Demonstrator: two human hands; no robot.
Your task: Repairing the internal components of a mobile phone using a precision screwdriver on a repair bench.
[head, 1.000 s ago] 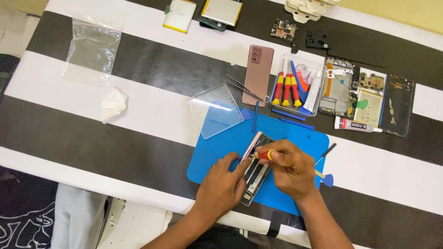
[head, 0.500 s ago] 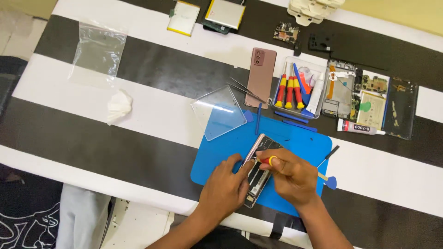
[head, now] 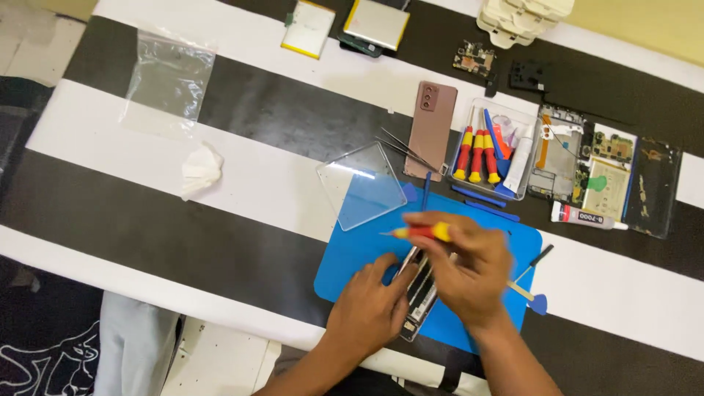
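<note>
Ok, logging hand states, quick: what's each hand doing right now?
Left hand: fingers resting on the opened phone, steadying it on the blue mat.
Right hand: closed on a red-and-yellow screwdriver.

The screwdriver [head: 422, 232] in my right grip [head: 469, 271] has a glossy red and yellow plastic handle and a thin metal tip. Under my left grip [head: 370, 312] the opened phone [head: 419, 293] shows bare metal edges. It lies on a matt blue rubbery mat [head: 352, 257]. The clear plastic sheet [head: 359, 185] looks smooth and shiny, and the worktop [head: 242, 183] covering is smooth, faintly glossy.
</note>
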